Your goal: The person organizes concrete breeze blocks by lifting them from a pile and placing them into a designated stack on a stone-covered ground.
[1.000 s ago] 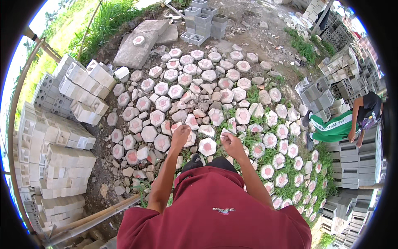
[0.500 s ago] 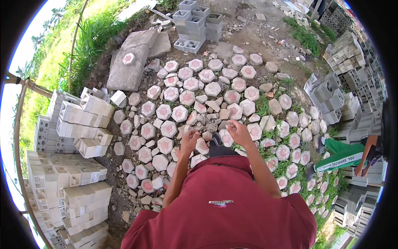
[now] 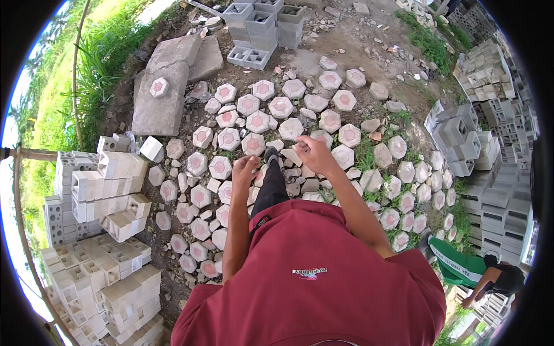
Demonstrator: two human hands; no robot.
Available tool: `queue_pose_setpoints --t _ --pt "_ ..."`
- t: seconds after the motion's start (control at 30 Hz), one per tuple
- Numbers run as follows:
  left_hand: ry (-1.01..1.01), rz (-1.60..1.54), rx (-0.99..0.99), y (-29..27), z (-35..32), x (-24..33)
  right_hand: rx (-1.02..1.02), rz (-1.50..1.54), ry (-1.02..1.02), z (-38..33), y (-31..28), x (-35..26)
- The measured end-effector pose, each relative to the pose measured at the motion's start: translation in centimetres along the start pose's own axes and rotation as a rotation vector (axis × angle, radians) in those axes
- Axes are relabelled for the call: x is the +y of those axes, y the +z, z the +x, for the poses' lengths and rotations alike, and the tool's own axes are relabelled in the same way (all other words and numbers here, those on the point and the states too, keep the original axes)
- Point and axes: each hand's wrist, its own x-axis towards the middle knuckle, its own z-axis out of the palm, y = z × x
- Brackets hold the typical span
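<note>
The left hand [image 3: 247,167] hangs in front of the body, its fingers loosely bent and slightly parted, with nothing visible between them. The right hand [image 3: 314,155] is raised a little farther out — fingers half curled, thumb apart, likewise with nothing visible in its grip. Whether either hand touches anything cannot be told; both appear to be above the ground.

The nearest items are grey concrete hexagonal pavers with reddish centres. One hexagonal paver [image 3: 253,143] lies just beyond the left hand; a second paver [image 3: 343,156] lies to the right of the right hand. Many more are spread flat around them, among loose rubble and, on the right, green grass [image 3: 365,151].

A dark shoe [image 3: 271,154] shows between the hands, below a black trouser leg [image 3: 271,187].

Farther out, a broken grey concrete slab [image 3: 156,112] carries a single paver [image 3: 159,87]. Pale hollow concrete blocks [image 3: 109,179] are stacked at left — grey hollow blocks [image 3: 259,36] stand beyond the pavers. At far right is a person in green trousers [image 3: 445,252].
</note>
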Motion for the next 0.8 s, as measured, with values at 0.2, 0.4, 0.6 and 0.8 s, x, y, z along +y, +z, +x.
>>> queue_pose_setpoints --t 0.2,0.4,0.6,0.8 --pt "-0.016 0.001 -0.141 3.9 15.5 7.2 0.173 -0.053 -0.097 14.8 -3.4 2.2" --pt "0.124 0.131 -0.314 8.6 30.3 18.6 0.283 0.454 0.110 26.2 -7.4 1.7" --pt "0.096 0.169 -0.411 13.8 40.4 24.0 0.352 0.502 0.240 32.2 -11.9 4.4" --pt "-0.046 0.054 -0.420 19.8 46.8 21.4 0.346 0.474 0.386 38.9 -17.9 8.9"
